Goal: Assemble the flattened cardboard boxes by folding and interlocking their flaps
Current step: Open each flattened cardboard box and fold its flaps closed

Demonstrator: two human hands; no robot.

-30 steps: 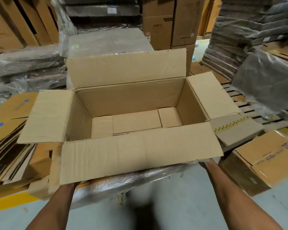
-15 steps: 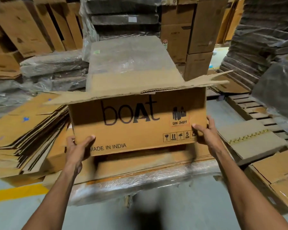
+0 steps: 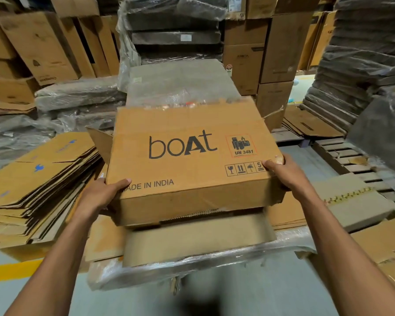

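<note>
The left hand and right hand each clasp a near corner of the printed box, held tilted just above the shrink-wrapped bundle; its bottom looks folded, so next probably comes setting it down squarely.

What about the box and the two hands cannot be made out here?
Head view only.
Inside of the box: hidden by its printed panel, turned to the camera.
Fingers of the left hand: under the box; only the thumb shows.
Fingers of the right hand: behind the box's corner.
First letter of MADE: covered by the left thumb.
</note>
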